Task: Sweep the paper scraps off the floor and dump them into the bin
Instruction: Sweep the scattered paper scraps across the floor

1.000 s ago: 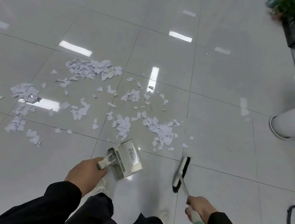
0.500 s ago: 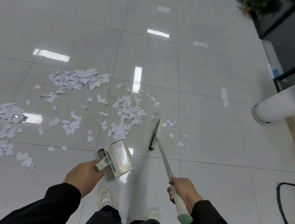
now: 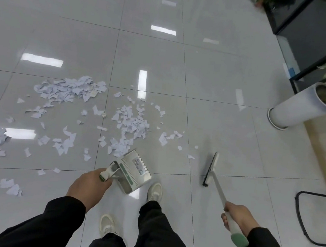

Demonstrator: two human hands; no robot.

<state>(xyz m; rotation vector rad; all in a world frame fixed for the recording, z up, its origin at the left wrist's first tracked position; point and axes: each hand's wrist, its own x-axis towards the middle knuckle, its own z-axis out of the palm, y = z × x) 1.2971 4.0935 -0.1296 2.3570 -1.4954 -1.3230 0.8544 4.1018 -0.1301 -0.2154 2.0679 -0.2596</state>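
Now that the brush [image 3: 210, 168] has swung back right of the pan [image 3: 134, 171], both hands' grips curled round their handles, the scraps [image 3: 129, 123] lie unswept just beyond the pan, awaiting another stroke.

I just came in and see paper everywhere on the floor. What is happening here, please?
A person is sweeping up. The left hand holds a white and green dustpan by its handle, near the torn white paper scraps on the glossy grey tiled floor. The right hand grips a white long-handled brush with black bristles, right of the scraps. The scraps lie scattered; no bin is in view.
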